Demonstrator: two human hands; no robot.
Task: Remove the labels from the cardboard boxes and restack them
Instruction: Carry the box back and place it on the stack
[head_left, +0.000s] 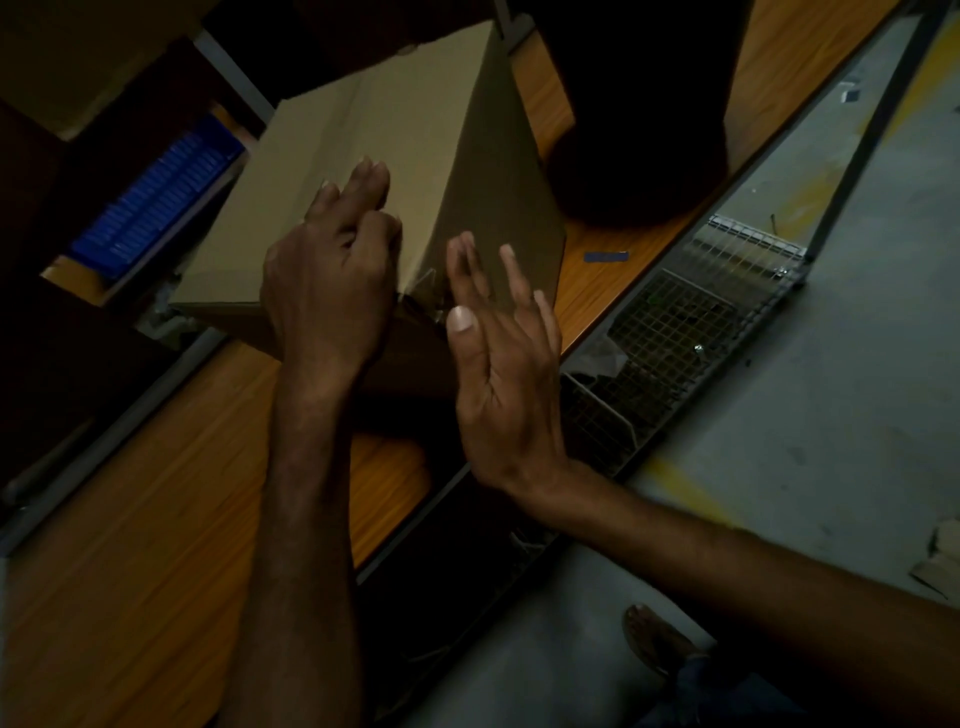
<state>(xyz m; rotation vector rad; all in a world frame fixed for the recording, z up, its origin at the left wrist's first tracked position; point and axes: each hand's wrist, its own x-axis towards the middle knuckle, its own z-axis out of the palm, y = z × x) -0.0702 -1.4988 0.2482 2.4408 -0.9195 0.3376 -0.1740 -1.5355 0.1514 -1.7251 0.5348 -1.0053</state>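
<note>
A plain brown cardboard box (374, 130) lies tilted on the wooden table (130, 519). My left hand (332, 270) lies on its top face by the near corner, with two fingers stretched out. Its thumb and forefinger are curled and pinch at the box's edge; what they pinch is too dim to make out. My right hand (498, 364) is open with straight fingers, and its fingertips are at the box's shaded side face. A torn scrap of tape or label (428, 283) sticks out at the near corner between my hands.
A blue ribbed tray (156, 192) sits left of the box. A large dark object (639, 104) stands behind it. A small blue strip (605, 256) lies on the table. A wire mesh rack (675, 332) runs along the table's right edge above the concrete floor (831, 389).
</note>
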